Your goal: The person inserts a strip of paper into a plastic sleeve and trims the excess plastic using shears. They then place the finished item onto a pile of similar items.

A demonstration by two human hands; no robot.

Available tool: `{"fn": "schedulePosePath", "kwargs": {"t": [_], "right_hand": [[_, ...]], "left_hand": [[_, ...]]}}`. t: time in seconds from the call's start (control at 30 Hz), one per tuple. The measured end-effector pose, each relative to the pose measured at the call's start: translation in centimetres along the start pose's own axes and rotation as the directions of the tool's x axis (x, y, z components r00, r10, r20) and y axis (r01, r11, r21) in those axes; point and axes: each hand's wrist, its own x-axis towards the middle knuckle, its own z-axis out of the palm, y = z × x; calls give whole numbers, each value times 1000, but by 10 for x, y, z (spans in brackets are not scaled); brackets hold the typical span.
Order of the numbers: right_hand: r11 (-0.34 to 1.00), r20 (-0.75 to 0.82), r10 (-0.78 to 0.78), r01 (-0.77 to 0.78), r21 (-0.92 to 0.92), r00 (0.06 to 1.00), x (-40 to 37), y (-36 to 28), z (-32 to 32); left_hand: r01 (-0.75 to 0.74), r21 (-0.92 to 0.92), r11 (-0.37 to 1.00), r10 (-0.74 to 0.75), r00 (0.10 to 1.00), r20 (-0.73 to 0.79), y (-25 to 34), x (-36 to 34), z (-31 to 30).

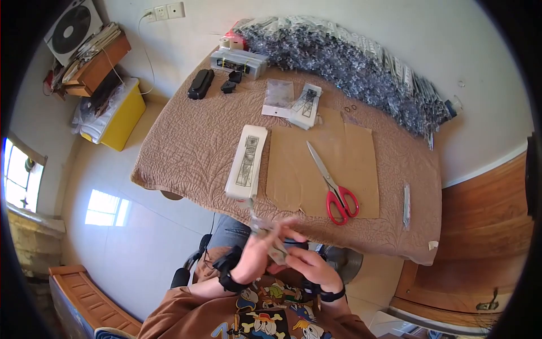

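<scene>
Near the table's front edge, my left hand (253, 255) and my right hand (312, 266) are together above my lap. Both have their fingers closed on a slim, partly see-through packet (277, 255) with greenish-grey patches. Its far end sticks out beyond my left fingers toward the table, and the fingers hide much of the middle. Just past it lies a stack of long white printed strips (247, 164). Red-handled scissors (333, 192) rest with blades slightly parted on a brown cardboard sheet (293, 175).
A long row of silvery, bunched packets (339, 62) lines the table's back edge. Nearby lie a clear bag (278, 96), a second printed stack (306, 105), a black case (201, 84) and a plastic box (240, 62). One narrow packet (406, 206) lies at right.
</scene>
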Motion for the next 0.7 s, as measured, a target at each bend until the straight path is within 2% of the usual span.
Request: {"fn": "schedulePosePath", "kwargs": {"t": [0.07,0.1,0.13,0.17,0.2,0.23,0.33,0.37,0.4,0.47,0.5,0.6,0.63,0.67,0.7], "right_hand": [[951,149,30,18,-309,988,-18,-8,-20],[891,214,62,43,-453,975,-29,-11,-30],[890,209,62,41,-454,976,-41,-9,-44],[843,239,136,14,-538,961,-54,-3,-60],[786,264,215,-6,-618,940,-58,-8,-65],[785,267,219,-7,-620,938,-61,-14,-68],[861,137,412,-336,-383,901,-77,-31,-69],[863,133,408,-334,-380,903,-76,-33,-66],[891,-9,344,-329,-314,939,-72,-35,-60],[939,-290,222,-284,-192,931,-62,-35,-48],[939,-286,224,-285,-192,931,-59,-32,-46],[822,-57,345,-331,-463,937,-55,-20,-44],[822,-52,348,-331,-463,936,-55,-20,-45],[864,181,275,-159,-478,944,-57,-21,-47],[892,404,191,13,-452,895,-59,-21,-49]], "left_hand": [[-314,-3,949,311,942,-127,9,3,-15],[-409,-106,906,388,905,-174,19,2,-18],[-502,-203,841,457,859,-231,32,1,-21],[-502,-207,840,457,859,-230,43,-4,-28],[-547,-312,777,501,837,-220,53,-10,-36],[-582,-411,702,545,810,-217,59,-14,-42],[-551,-510,661,538,821,-190,59,-14,-51],[-529,-557,640,538,826,-167,60,-13,-52],[-525,-557,643,536,828,-161,61,-13,-53],[-578,-541,611,566,797,-213,66,-16,-56],[-607,-531,592,580,778,-243,67,-18,-58],[-612,-507,607,604,770,-206,72,-19,-64],[-612,-494,618,614,768,-182,74,-20,-67],[-613,-491,618,614,767,-185,75,-20,-72],[-613,-460,642,610,772,-177,76,-19,-80]]}}
